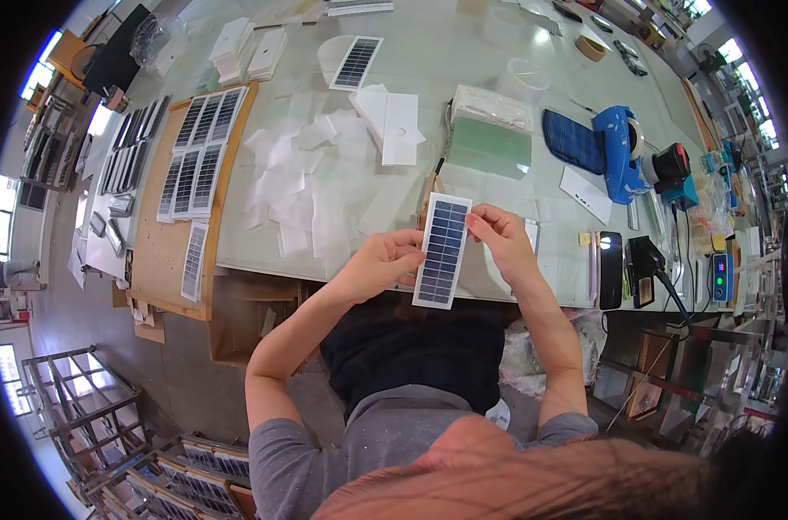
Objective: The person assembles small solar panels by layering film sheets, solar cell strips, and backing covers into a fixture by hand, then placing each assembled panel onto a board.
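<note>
A small solar panel [443, 251], dark blue cells with a white border, is held up in front of me over the table's near edge. My left hand [385, 264] pinches its left side at mid-height. On the upper right corner, the thumb and fingers of my right hand [503, 236] are closed. Beyond the panel lie white rectangular sheets [400, 130], one with a small round mark. Another solar panel [356, 63] rests at the far side. Loose translucent film pieces [281, 186] are scattered to the left of my hands.
A wooden board [164, 251] at left bears several solar panels [199, 165]. To the right are a green block stack [489, 147], a blue tape dispenser [621, 156], a dark blue pouch [572, 141] and a black phone [611, 269]. White stacks [234, 48] stand far left.
</note>
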Available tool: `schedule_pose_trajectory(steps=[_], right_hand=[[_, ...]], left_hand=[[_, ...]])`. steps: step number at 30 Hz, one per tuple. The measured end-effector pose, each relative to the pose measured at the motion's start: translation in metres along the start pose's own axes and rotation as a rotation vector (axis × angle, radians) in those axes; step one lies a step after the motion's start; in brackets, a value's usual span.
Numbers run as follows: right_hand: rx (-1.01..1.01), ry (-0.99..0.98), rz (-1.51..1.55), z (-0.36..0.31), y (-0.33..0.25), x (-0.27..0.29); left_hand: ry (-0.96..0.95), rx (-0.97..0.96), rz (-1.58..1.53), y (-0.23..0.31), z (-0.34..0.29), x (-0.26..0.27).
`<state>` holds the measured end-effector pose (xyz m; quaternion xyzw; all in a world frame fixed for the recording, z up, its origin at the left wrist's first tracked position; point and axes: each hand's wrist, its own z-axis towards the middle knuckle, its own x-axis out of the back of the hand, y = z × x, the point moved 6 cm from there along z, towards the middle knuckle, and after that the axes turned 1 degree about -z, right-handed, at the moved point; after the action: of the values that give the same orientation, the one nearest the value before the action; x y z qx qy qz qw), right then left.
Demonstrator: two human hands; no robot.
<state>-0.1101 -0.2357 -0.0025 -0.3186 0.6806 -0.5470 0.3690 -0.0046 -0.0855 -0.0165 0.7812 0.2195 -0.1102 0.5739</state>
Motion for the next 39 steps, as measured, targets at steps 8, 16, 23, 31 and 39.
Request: schedule_pose_trajectory(steps=[8, 16, 23, 31, 39], right_hand=[[0.028, 0.020, -0.060, 0.003, -0.001, 0.001], [0.050, 0.008, -0.248, 0.003, 0.018, -0.006], [0.070, 0.047, -0.265, -0.015, 0.006, 0.015], [0.064, -0.041, -0.192, -0.003, 0.012, -0.007], [0.114, 0.073, -0.299, -0.013, 0.004, 0.019]], left_hand=[[0.020, -0.021, 0.059, 0.004, 0.001, -0.002], [0.183, -0.078, -0.033, -0.021, -0.012, 0.016], [1.023, -0.286, 0.530, 0.029, -0.163, 0.138], [1.374, -0.133, 1.058, 0.048, -0.273, 0.263], [1.319, -0.050, 1.330, 0.040, -0.240, 0.250]])
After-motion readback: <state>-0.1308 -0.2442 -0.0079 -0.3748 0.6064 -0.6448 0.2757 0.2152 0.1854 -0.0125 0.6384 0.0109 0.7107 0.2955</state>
